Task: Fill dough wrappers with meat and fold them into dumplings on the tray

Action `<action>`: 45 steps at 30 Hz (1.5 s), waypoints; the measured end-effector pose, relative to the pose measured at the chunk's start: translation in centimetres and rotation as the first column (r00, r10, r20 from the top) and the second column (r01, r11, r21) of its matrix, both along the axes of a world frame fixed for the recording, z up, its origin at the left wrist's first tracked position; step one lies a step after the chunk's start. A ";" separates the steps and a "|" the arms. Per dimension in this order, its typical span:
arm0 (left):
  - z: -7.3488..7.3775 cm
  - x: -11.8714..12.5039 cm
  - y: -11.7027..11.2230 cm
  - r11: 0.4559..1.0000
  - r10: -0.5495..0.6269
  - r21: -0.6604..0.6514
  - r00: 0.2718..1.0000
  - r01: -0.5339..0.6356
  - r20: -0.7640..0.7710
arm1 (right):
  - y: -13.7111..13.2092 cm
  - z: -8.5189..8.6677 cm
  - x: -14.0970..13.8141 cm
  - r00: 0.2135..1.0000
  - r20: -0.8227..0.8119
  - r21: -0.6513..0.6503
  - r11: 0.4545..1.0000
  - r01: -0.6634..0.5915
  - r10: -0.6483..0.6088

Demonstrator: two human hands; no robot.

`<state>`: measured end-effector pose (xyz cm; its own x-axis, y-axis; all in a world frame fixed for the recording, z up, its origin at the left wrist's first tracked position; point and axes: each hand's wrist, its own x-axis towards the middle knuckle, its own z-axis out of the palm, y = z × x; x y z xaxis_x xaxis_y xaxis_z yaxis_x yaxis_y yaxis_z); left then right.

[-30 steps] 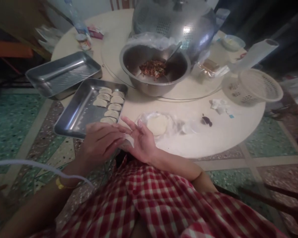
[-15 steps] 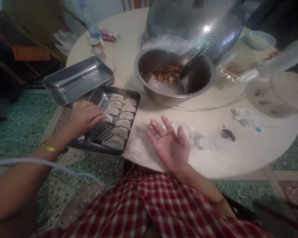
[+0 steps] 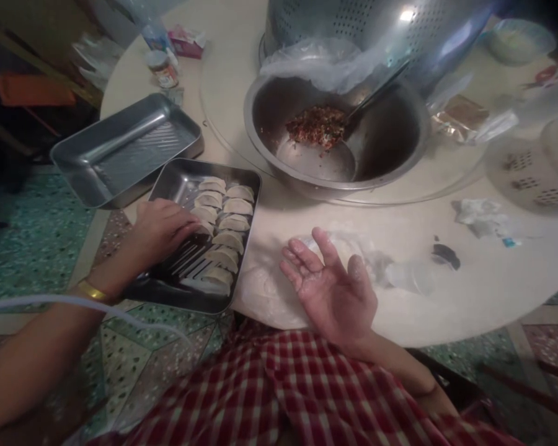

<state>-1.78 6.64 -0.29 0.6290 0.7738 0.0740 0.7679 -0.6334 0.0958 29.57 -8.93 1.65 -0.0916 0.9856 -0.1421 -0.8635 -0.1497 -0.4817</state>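
Observation:
My left hand (image 3: 167,226) reaches over a metal tray (image 3: 158,294), fingers closed on a dumpling (image 3: 206,228) at the near end of the left row. Most of that dumpling is hidden by the fingertips. Several more folded dumplings (image 3: 227,240) lie in two rows in the tray. My right hand (image 3: 337,288) is palm up above the table's near edge, its flour-dusted fingers spread and holding nothing. Beneath and behind it is a pale round item (image 3: 341,246), partly covered by the hand. A clear plastic sheet or bag (image 3: 267,288) lies between tray and right hand.
A steel bowl (image 3: 390,179) holds minced filling (image 3: 316,126) and a long-handled utensil (image 3: 376,93). Behind it stands a large perforated metal colander (image 3: 325,25). A second metal tray (image 3: 121,152) sits at left; a white plastic basket (image 3: 521,176), at right. Crumpled tissue (image 3: 481,217) lies nearby.
The view has shifted slightly closer to the table. My left hand stays at the left row with the dumpling now close against the one behind it. My right hand remains spread.

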 end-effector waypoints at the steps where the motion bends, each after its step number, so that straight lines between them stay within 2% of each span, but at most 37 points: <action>1: 0.0 0.0 -0.1 1.000 0.000 0.016 1.000 0.000 -0.003 | 0.0 -0.1 0.0 1.000 0.003 0.002 1.000 -0.002 0.002; 6: 0.5 0.3 -0.3 0.996 -0.039 0.077 0.999 0.040 -0.005 | -0.2 0.0 0.0 1.000 -0.005 0.017 1.000 0.001 -0.001; 13: 0.7 0.2 -0.5 0.995 -0.069 0.071 0.998 0.069 -0.015 | -0.3 0.1 0.0 1.000 -0.008 0.020 1.000 0.018 -0.017; 19: 1.1 -0.5 -0.8 0.995 -0.047 0.091 0.999 0.047 -0.002 | -0.3 0.3 0.0 0.999 -0.014 0.012 0.999 0.039 -0.039; 27: 0.7 0.0 -0.1 0.991 -0.118 0.054 0.993 0.119 -0.018 | -0.7 0.3 0.2 0.999 0.024 -0.018 0.999 0.042 -0.041; 35: 0.5 -0.2 -0.1 0.992 -0.109 0.068 0.994 0.110 -0.013 | -0.7 0.8 0.2 0.998 -0.052 -0.008 1.000 0.022 -0.022; 40: 0.7 -0.5 -0.4 0.993 -0.052 0.103 0.999 0.051 0.002 | -0.6 0.8 0.1 0.994 -0.109 0.007 1.000 0.015 -0.014; 45: 1.1 -0.5 -0.7 0.999 -0.007 0.039 0.999 0.008 -0.035 | -0.7 0.9 0.1 0.996 -0.089 -0.016 0.999 0.028 -0.030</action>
